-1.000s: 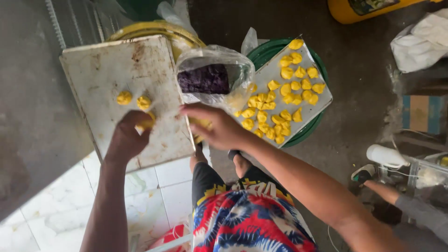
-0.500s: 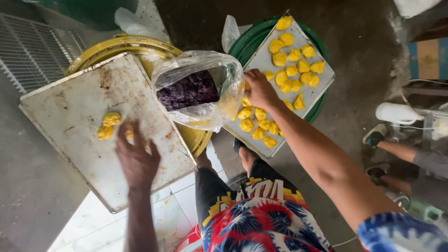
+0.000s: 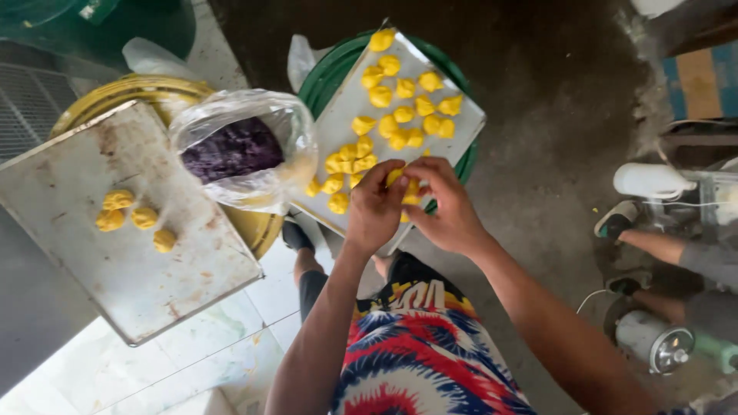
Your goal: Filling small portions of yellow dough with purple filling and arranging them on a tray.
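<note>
- dough balls on the grey-white tray: bright yellow, plain
- piece between the fingers of both hands: same yellow
- tub under that tray: dark green
- clear plastic bag with a deep purple filling
- other metal tray: dull grey with rusty brown spots, four yellow pieces on it
- basin below it: mustard yellow
- shorts: red, white and blue swirly print
- floor: dark grey-brown

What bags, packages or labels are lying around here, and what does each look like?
Clear plastic bag, between the two trays: crumpled, open, holding dark purple paste.
White plastic bag, behind the green round tub: crumpled, mostly hidden.
No labels, signs or screens show clearly.
</note>
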